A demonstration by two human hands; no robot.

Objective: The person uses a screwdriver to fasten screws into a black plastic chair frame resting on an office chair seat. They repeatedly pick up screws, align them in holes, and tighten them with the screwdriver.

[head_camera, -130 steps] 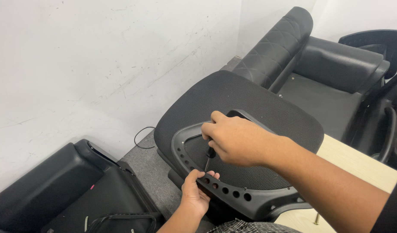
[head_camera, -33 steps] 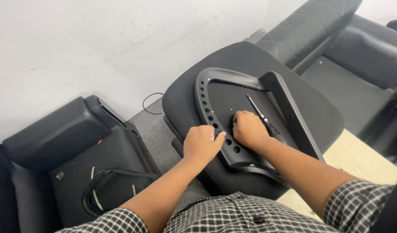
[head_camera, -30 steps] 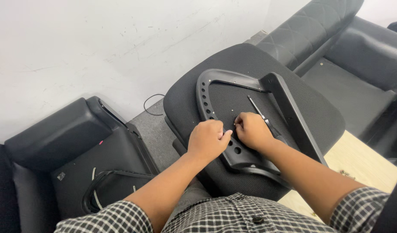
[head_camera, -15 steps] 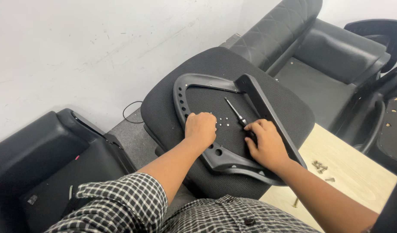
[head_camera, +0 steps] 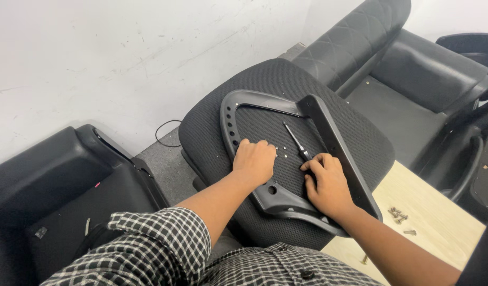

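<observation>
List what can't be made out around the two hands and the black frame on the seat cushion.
- Head view: the screwdriver handle is hidden under the right hand.
- The left hand covers part of the black frame; any holes beneath it are hidden.
- The small holes in the seat cushion are too small to tell whether they hold screws.
- The loose screws on the board are too small to tell their type.

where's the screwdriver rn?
Head view, centre-right: the screwdriver lies on the black seat cushion inside the plastic frame, its handle under the right hand.
</observation>
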